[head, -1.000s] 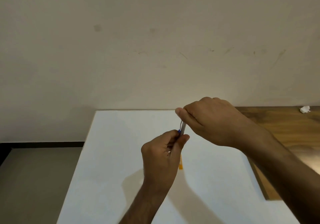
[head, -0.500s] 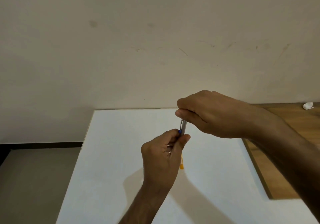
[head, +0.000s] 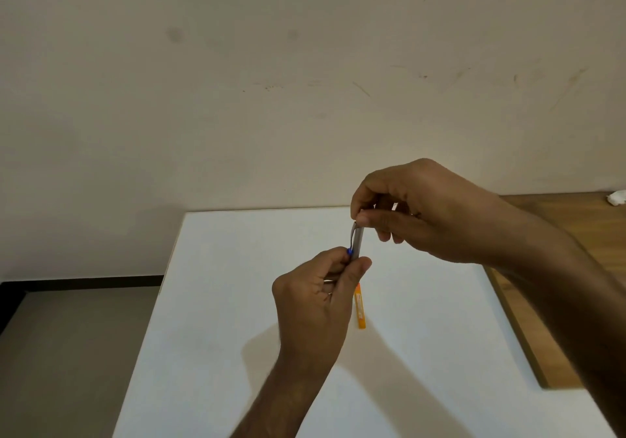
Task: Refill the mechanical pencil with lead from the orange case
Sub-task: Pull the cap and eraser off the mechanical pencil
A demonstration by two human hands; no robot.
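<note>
My left hand (head: 316, 297) holds a grey mechanical pencil (head: 357, 242) upright above the white table; only its upper part with the clip and a small blue tip shows above my fingers. My right hand (head: 426, 212) comes in from the right and pinches the pencil's top end between thumb and forefinger. The orange lead case (head: 360, 307) lies flat on the table just right of my left hand, partly hidden behind it.
The white table top (head: 210, 319) ends at the wall behind and drops to a grey floor on the left. A wooden surface (head: 559, 207) adjoins on the right, with a crumpled white scrap (head: 616, 197) at its far end.
My right hand has lifted slightly and its fingers have opened around the pencil's top, so more of the grey barrel shows. My left hand has stayed put.
</note>
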